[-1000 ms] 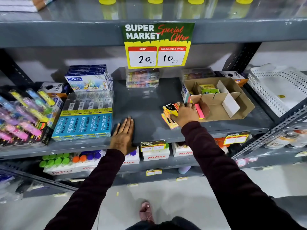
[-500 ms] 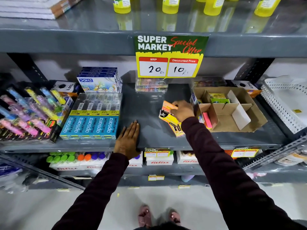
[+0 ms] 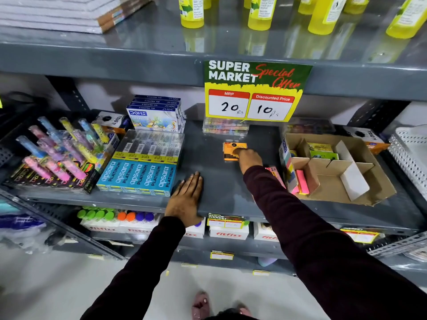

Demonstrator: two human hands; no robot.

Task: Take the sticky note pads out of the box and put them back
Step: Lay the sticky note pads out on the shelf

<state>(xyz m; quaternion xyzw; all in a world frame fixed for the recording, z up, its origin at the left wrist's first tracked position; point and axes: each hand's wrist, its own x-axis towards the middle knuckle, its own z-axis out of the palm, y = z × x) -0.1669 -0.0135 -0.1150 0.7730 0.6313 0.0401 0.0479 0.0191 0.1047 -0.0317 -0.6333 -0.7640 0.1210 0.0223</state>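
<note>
An orange sticky note pad (image 3: 231,151) lies flat on the grey shelf (image 3: 217,188), toward the back. My right hand (image 3: 249,159) rests its fingers on the pad's near right corner. A brown cardboard box (image 3: 360,181) with dividers stands to the right; green and yellow pads (image 3: 322,151) sit in its back compartment and pink pads (image 3: 302,182) stand in its front left one. More pads (image 3: 275,173) lie between the box and my right forearm, partly hidden. My left hand (image 3: 186,199) lies flat, fingers apart, on the shelf's front edge.
Blue apsara pencil boxes (image 3: 138,175) and DOMS boxes (image 3: 157,116) fill the left side, beside a rack of colourful pens (image 3: 57,153). A price sign (image 3: 254,91) hangs from the upper shelf. A white perforated tray (image 3: 409,153) is at far right.
My right hand carried the orange pad away from the box, toward the back of the shelf, and laid it flat. The left hand stayed put. The camera tilted upward.
</note>
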